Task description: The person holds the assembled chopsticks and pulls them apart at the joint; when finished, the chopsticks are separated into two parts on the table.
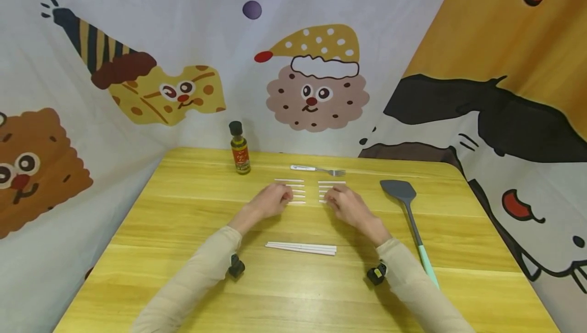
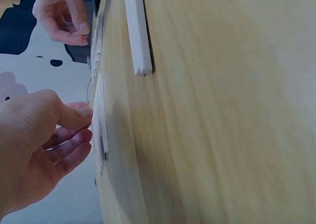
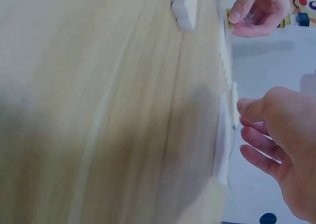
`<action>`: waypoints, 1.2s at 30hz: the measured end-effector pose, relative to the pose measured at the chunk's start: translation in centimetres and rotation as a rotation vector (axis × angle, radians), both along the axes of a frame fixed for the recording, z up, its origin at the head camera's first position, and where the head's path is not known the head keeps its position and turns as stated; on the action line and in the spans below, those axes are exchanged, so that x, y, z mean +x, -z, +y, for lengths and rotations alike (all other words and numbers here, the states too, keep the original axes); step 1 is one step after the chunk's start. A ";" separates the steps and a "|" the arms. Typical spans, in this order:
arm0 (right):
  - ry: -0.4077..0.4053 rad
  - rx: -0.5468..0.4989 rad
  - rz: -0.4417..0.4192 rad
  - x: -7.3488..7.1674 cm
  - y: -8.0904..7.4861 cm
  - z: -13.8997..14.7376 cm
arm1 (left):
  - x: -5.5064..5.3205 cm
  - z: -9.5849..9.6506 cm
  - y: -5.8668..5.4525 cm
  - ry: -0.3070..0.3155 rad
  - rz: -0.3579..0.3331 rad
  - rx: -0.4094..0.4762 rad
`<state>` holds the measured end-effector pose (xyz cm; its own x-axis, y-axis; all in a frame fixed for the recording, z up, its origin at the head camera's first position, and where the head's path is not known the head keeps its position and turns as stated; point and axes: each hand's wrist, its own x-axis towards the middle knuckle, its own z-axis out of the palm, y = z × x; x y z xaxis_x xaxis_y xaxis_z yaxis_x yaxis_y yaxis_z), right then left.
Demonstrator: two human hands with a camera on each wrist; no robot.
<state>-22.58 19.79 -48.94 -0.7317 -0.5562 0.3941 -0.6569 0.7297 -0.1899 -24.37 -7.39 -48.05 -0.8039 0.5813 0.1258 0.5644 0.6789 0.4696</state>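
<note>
My left hand (image 1: 273, 199) hovers at the left column of short white sticks (image 1: 297, 202), fingers loosely bent and thumb near the fingertips. In the left wrist view no stick shows between them. Over the right column of short white sticks (image 1: 332, 183) is my right hand (image 1: 347, 203), its thumb and fingers slightly apart with nothing visible between them. Both hands hide part of the columns. Nearer to me lies a bunch of longer white sticks (image 1: 301, 248), side by side; their ends also show in the right wrist view (image 3: 183, 9).
A fork (image 1: 316, 169) with a white handle lies beyond the columns. At the back left stands a dark-capped bottle (image 1: 240, 152). To the right lies a grey spatula (image 1: 409, 211) with a mint-green handle. A printed cloth (image 1: 197, 17) hangs behind the wooden table (image 1: 183, 200).
</note>
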 end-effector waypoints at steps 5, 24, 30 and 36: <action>-0.038 0.004 -0.010 1.4 -0.9 -0.3 | 1.3 -0.8 -0.5 0.028 0.043 -0.015; -0.157 0.010 -0.222 7.5 -2.4 -2.2 | 8.3 -1.3 -2.0 0.156 -0.058 -0.034; -0.196 -0.022 -0.268 8.3 -1.5 -2.8 | 9.3 -1.1 -1.6 0.177 -0.056 -0.046; -0.200 -0.043 -0.315 8.6 -0.8 -3.2 | 9.5 -0.9 -1.1 0.175 -0.090 -0.050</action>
